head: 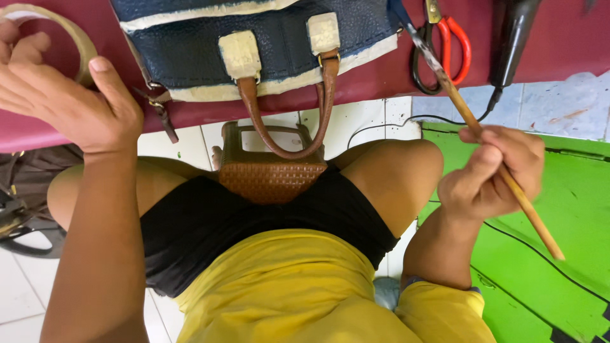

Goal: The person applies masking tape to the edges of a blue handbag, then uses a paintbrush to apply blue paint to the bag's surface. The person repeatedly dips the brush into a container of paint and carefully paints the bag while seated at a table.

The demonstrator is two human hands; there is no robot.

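A single head-worn camera looks steeply down, at close range. It faces the wearer's lap and the maroon table (pixel 381 82) edge ahead.

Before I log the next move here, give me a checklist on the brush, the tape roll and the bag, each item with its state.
1. Right hand grips the wooden brush: ok.
2. Brush tip clear of the navy bag: ok, it lies beside the bag's edge.
3. Left hand on the tape roll: ok, fingers rest against it.
4. Bag's cream trim masked: ok on the handle tabs and lower edge; elsewhere cannot tell.
5. Paint on the bristles: cannot tell.
6. Red scissors clear of the brush: not ok, the shaft crosses them.
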